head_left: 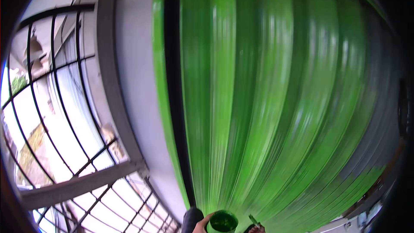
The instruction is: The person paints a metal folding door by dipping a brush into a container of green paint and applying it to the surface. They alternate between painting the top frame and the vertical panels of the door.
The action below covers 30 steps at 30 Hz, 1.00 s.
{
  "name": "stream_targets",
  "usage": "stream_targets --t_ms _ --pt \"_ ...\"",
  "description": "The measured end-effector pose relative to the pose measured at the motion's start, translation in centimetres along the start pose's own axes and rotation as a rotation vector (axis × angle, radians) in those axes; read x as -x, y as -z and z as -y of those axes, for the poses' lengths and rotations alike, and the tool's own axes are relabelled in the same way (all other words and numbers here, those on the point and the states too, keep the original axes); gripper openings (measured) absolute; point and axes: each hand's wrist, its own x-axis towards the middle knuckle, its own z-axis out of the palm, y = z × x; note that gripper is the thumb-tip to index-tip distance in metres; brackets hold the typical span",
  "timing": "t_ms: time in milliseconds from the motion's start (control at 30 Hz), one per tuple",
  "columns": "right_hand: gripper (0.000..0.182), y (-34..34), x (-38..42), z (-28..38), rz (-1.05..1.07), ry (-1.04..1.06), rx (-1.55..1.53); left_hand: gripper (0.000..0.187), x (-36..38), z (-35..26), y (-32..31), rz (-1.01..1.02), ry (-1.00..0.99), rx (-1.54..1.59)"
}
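At the bottom edge of the head view, my left hand is wrapped round a cup of green paint, its open mouth facing up toward me. To the right of the cup, my right hand is closed on a small paintbrush with green on it. Most of this hand is cut off by the frame. Both hands are low in front of a tall ribbed metal panel, coated in wet-looking glossy green with streaks along the ribs.
Grey unpainted ribs show at the panel's right side. A black vertical strip runs along its left, beside a pale wall. Farther left stands a barred metal grille with a grey crossbar, bright outdoors behind it.
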Motion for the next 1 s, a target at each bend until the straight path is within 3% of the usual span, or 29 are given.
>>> stream_targets --t_ms 33,100,133,167,267,567,1000 --pt "0.027 -0.2 0.4 -0.5 -0.144 0.005 -0.104 0.09 0.2 0.3 -0.3 0.009 0.004 -0.003" --pt "0.026 -0.4 -0.1 0.3 -0.102 0.041 0.187 0.088 0.7 -0.7 -1.2 0.027 0.048 0.003" --pt "0.013 2.6 -2.2 1.1 0.005 0.002 0.174 0.087 0.9 -1.1 -1.7 0.038 0.066 0.006" --pt "0.019 5.6 -3.9 1.9 -0.153 0.017 0.213 0.087 1.3 -1.1 -2.2 0.054 0.078 0.006" --pt "0.018 5.1 -3.7 1.7 -0.255 0.053 0.24 0.085 2.5 1.4 -3.6 0.121 0.021 -0.07" --pt "0.018 7.2 -4.7 3.0 -0.207 -0.008 0.265 0.091 3.7 4.1 -5.8 0.31 -0.077 -0.044" --pt "0.017 4.8 -3.7 2.1 -0.234 0.046 0.333 0.087 3.1 4.2 -4.5 0.202 0.02 -0.016"
